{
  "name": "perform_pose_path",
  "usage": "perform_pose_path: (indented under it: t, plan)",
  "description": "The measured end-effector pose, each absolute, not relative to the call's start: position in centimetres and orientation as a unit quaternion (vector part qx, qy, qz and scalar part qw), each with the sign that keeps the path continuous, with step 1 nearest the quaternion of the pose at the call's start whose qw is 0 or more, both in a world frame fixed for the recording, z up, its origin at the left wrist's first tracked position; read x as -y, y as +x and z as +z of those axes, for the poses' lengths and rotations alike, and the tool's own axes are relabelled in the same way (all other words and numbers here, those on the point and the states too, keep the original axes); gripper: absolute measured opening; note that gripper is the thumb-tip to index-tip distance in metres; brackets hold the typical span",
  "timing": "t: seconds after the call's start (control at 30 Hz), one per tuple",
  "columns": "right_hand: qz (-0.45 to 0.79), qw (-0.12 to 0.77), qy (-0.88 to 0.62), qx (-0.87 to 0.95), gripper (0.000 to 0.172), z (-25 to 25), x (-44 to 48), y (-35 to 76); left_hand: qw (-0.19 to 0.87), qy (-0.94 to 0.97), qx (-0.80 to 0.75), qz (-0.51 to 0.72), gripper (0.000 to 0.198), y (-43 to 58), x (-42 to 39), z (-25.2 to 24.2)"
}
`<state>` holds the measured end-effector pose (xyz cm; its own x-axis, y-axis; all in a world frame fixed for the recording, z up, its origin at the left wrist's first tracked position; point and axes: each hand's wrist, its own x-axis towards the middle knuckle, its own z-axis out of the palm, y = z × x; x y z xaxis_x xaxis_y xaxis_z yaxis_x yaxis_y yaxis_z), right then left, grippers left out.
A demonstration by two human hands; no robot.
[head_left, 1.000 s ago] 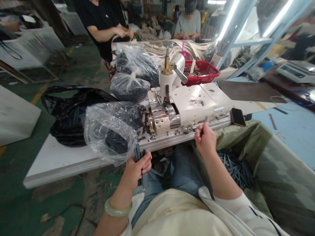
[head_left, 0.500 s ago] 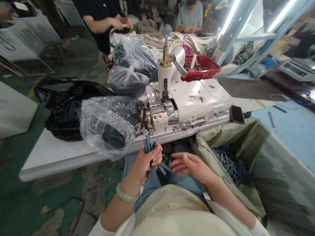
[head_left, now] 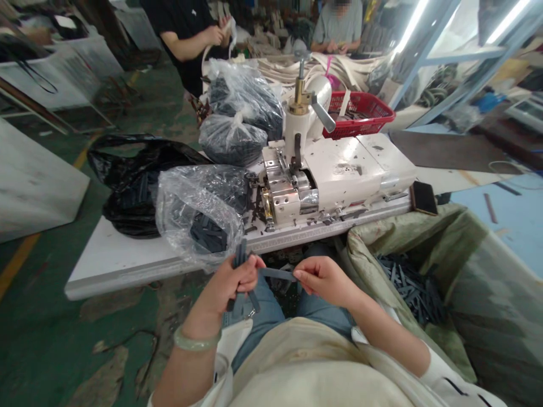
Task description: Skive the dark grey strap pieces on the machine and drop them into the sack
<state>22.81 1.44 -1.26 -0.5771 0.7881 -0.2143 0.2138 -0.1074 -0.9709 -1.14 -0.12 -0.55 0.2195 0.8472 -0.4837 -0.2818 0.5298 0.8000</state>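
Observation:
My left hand [head_left: 234, 282] is closed round a small bundle of dark grey strips [head_left: 240, 259], held upright over my lap. My right hand [head_left: 323, 278] pinches the end of one dark strip [head_left: 276, 274] that runs sideways from the bundle. Both hands hover just below the front edge of the white table [head_left: 123, 261]. On the table stands a cream machine [head_left: 326, 172] with a metal head [head_left: 283, 195]. A clear plastic bag of dark strips [head_left: 199, 217] lies open just beyond my left hand.
A green sack [head_left: 428, 249] with cut strips inside stands at my right. A phone [head_left: 423, 198] lies on the table's right end. Black and clear bags [head_left: 136, 181] and a red basket [head_left: 360, 113] sit farther back. Two other people work at the far table.
My right hand came down from the machine's front edge to my lap and closed on one strip from the bundle. My left hand moved slightly right with the bundle.

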Motion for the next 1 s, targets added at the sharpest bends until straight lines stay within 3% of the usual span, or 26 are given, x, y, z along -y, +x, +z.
perform_pose_path:
  t: [0.1, 0.17, 0.27, 0.4, 0.53, 0.67, 0.83, 1.0]
  plan:
    - [0.577, 0.263, -0.419, 0.649, 0.033, -1.2, -2.0, 23.0, 0.750, 0.332, -0.470, 0.327, 0.041, 0.8, 0.2, -1.3]
    - [0.625, 0.302, -0.415, 0.588, 0.026, -1.6, -2.4, 23.1, 0.731, 0.341, -0.478, 0.348, 0.039, 1.7, 0.3, -1.2]
    - [0.721, 0.399, -0.378, 0.421, 0.028, -2.3, -2.8, 23.1, 0.694, 0.341, -0.494, 0.398, 0.037, 2.3, 0.4, -0.7]
    - [0.752, 0.489, -0.329, 0.294, 0.026, -2.9, -2.7, 22.5, 0.667, 0.343, -0.497, 0.436, 0.035, 2.3, 0.5, -0.1]
    - [0.767, 0.484, -0.307, 0.290, 0.026, -2.7, -2.4, 21.4, 0.656, 0.343, -0.504, 0.444, 0.035, 2.3, 0.5, 0.1]
    - [0.778, 0.467, -0.281, 0.314, 0.038, -2.4, -2.5, 20.4, 0.654, 0.344, -0.511, 0.439, 0.036, 2.6, 0.5, 0.0]
    - [0.785, 0.463, -0.274, 0.307, 0.025, -2.6, -3.0, 20.1, 0.684, 0.339, -0.489, 0.422, 0.033, 2.6, 0.7, -0.3]
    - [0.775, 0.492, -0.278, 0.283, 0.024, -2.8, -3.8, 21.2, 0.714, 0.324, -0.453, 0.425, 0.028, 2.1, 0.8, 0.1]
